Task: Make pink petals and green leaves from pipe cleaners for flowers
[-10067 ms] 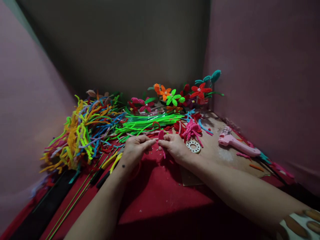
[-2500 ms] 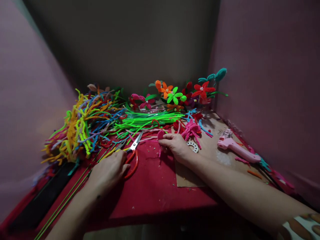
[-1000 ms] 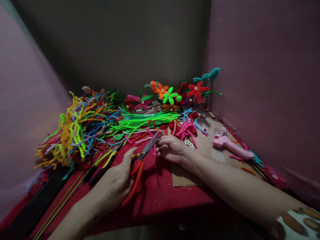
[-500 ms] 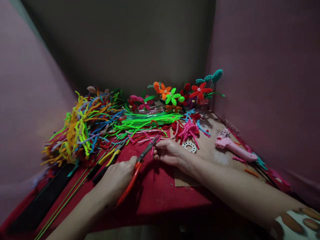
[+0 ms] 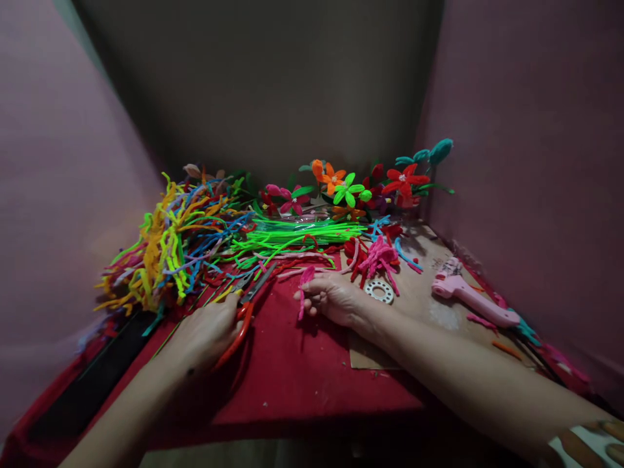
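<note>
My left hand (image 5: 212,325) is closed round the orange-red handles of a pair of scissors (image 5: 246,312), whose blades point up and to the right. To the right of the blade tips, my right hand (image 5: 334,299) pinches a bent pink pipe cleaner (image 5: 305,289) between thumb and fingers. It forms a narrow loop at the top, and one end hangs below the fingers. Yellow-handled pliers (image 5: 228,292) lie just past my left hand, partly hidden by it. Beyond my right hand is a pile of pink pipe cleaner pieces (image 5: 379,257).
A heap of multicoloured pipe cleaners (image 5: 170,240) fills the left back, beside bright green pipe cleaners (image 5: 297,233). Finished pipe-cleaner flowers (image 5: 347,190) stand behind. On the right, a white ring with holes (image 5: 379,292) and a pink glue gun (image 5: 472,299) rest on cardboard (image 5: 373,354).
The scissors have moved left and down, away from the pink pipe cleaner, which they were touching or overlapping. My right hand stays nearly in place, and the view has shifted slightly.
</note>
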Motion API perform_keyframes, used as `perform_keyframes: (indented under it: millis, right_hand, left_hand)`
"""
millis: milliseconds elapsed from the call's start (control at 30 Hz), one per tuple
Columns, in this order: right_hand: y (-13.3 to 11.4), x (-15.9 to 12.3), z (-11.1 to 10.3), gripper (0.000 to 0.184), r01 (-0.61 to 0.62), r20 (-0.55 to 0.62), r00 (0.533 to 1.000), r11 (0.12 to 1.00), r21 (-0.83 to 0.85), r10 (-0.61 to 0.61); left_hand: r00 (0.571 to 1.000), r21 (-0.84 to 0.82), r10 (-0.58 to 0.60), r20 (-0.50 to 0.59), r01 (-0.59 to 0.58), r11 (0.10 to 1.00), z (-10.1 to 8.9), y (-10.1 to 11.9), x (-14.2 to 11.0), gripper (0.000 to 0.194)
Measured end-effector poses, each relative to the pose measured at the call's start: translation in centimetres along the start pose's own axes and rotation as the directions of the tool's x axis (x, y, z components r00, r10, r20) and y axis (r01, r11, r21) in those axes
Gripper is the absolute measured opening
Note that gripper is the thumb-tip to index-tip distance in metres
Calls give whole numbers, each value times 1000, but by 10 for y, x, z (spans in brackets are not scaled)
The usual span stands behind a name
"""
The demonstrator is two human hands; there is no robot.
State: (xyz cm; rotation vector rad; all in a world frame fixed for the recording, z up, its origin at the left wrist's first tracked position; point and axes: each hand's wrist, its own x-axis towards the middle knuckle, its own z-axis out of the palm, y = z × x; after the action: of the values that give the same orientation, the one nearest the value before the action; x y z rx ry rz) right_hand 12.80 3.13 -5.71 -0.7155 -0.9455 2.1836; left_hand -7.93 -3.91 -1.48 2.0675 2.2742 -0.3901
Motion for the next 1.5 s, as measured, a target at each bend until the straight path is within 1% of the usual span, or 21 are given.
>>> perform_keyframes:
  millis: [100, 167, 233, 300, 333, 367, 433, 500, 633, 733, 800, 833, 900, 933, 967, 1133, 1167, 1233, 1367, 1433, 1500]
  right_hand:
    - [0, -2, -5, 11, 104, 7, 995, 994, -42, -104]
    - [2, -2, -8, 14, 137, 12, 991, 988, -69, -137]
    - [3, -4, -8, 14, 167, 13, 986, 980, -104, -167]
    - [4, -6, -7, 12, 202, 12, 979, 966, -159, -203]
    - [4, -7, -7, 10, 221, 18, 975, 956, -193, -221]
    - [4, -8, -6, 8, 237, 29, 971, 945, -225, -236]
    - [4, -10, -6, 6, 266, 51, 964, 921, -283, -262]
    - [2, -11, -6, 8, 277, 58, 960, 900, -337, -274]
    - [-1, -14, -8, 17, 271, 35, 958, 856, -440, -285]
    - [-3, -13, -8, 18, 278, 6, 952, 854, -440, -307]
    - [-4, -13, -7, 15, 276, -24, 950, 876, -396, -310]
    - [-5, -12, -7, 14, 270, -41, 951, 890, -367, -305]
    - [-6, -12, -6, 13, 253, -70, 955, 915, -313, -289]
    - [-7, -11, -6, 13, 251, -77, 955, 922, -295, -285]
    - [-7, -11, -7, 13, 253, -80, 955, 925, -282, -286]
    - [-8, -11, -7, 16, 262, -79, 953, 926, -271, -293]
    - [-8, -12, -7, 16, 257, -76, 955, 928, -271, -287]
    - [-9, -13, -7, 17, 261, -65, 955, 924, -280, -290]
    - [-12, -16, -5, 15, 295, -57, 943, 903, -312, -328]
    - [-13, -16, -5, 16, 302, -100, 935, 912, -278, -340]
    - [-13, -14, -6, 17, 330, -163, 917, 922, -202, -364]
  left_hand:
    - [998, 20, -56, -32, 56, 998, 3, 1, 2, 40]
    - [994, 31, -39, -102, 42, 999, 0, 7, -1, 40]
    - [973, 9, 22, -228, -20, 1000, -8, 17, -4, 38]
    - [930, -152, 85, -356, -148, 977, -17, 30, -5, 35]
    - [913, -307, 121, -389, -252, 918, -22, 37, -4, 36]
    - [909, -492, 142, -391, -337, 803, -25, 44, -1, 35]
    - [934, -745, 137, -329, -346, 569, -28, 58, 8, 32]
    - [950, -849, 98, -298, -310, 428, -28, 69, 18, 25]
    - [945, -899, 68, -318, -324, 294, -25, 80, 30, 17]
    - [924, -875, 117, -364, -382, 296, -24, 84, 33, 14]
    - [873, -808, 109, -475, -482, 338, -21, 87, 35, 12]
    - [824, -748, 100, -558, -552, 368, -19, 89, 36, 12]
    - [699, -610, 87, -710, -672, 420, -14, 93, 38, 10]
    - [649, -557, 87, -756, -708, 434, -12, 94, 38, 9]
    - [616, -523, 88, -783, -728, 442, -11, 95, 38, 8]
    - [540, -435, 81, -838, -750, 498, -12, 96, 36, 6]
    - [537, -430, 78, -840, -747, 507, -13, 96, 35, 7]
    - [573, -486, 35, -819, -725, 488, -17, 98, 35, 7]
    - [715, -705, -113, -690, -628, 329, -27, 98, 35, 11]
    - [777, -800, -200, -596, -554, 231, -31, 97, 35, 12]
    - [864, -886, -201, -462, -437, 159, -31, 96, 35, 15]
